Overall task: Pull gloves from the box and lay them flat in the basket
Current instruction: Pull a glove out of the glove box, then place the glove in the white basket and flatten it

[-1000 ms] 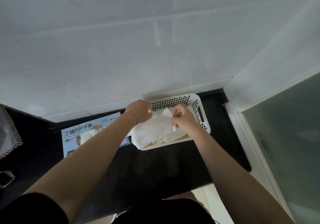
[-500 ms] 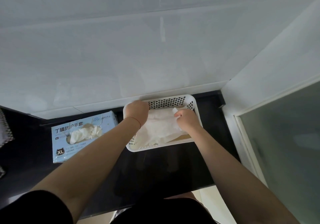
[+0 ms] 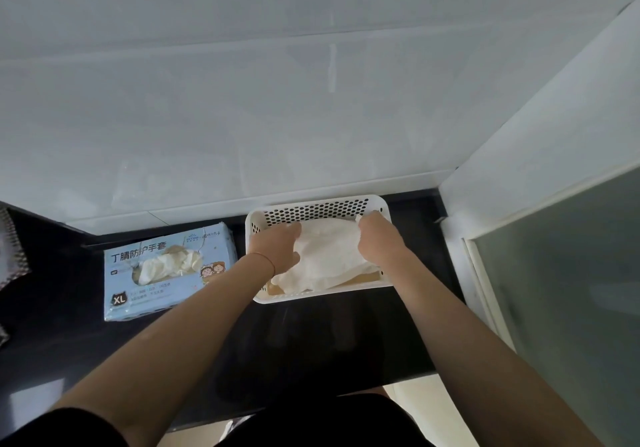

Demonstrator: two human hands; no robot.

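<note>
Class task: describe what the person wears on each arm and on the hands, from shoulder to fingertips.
Both forearms are bare, and both hands are bare: left hand, right hand. A thin red string bracelet circles the left wrist. A dark short sleeve covers the left upper arm. No watch or rings show.

Pale corner, dark surface

A glossy black surface (image 3: 311,342) meets a white tiled wall (image 3: 277,117); a white side wall (image 3: 554,117) and frosted glass panel (image 3: 571,290) stand to the right, pale floor (image 3: 415,398) below.

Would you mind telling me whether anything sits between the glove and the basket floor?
White gloves already lie in the basket, beneath the glove that both hands hold; nothing else visible intervenes.
</note>
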